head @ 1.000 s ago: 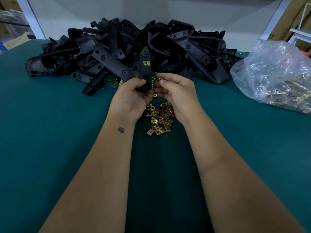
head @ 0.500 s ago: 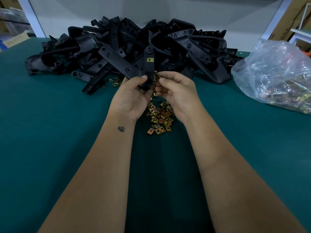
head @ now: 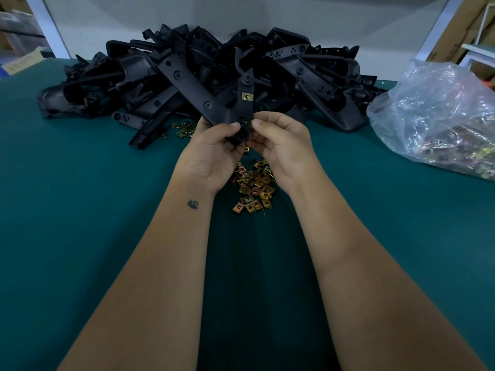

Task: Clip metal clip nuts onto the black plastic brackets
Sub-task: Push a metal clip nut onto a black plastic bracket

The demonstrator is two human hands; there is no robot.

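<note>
A: Is there any writing that can be read in the head view?

B: No, I find no label and no brand. Only a small dark tattoo [head: 192, 204] on the left wrist.

A: What do the hands hold?

B: The left hand [head: 211, 153] has its fingers curled around the lower end of a black plastic bracket [head: 235, 113], near the middle of the frame. The right hand [head: 281, 151] pinches the same end with thumb and forefinger (whether a nut sits under the fingertips I cannot tell). One brass-coloured clip nut [head: 247, 96] is already seated higher on the bracket.

A: And the materials?

B: The bracket is matte, forked, with round holes. Below the hands lies a heap of loose clip nuts [head: 254, 183], small shiny squares with a hole. Behind, in the upper middle, there is a big pile of black brackets [head: 160, 76].

A: The surface?

B: A dark green table [head: 80, 210], smooth. At the right edge sits a crinkled clear plastic bag [head: 442, 111] with more metal parts. Behind is a pale wall.
</note>
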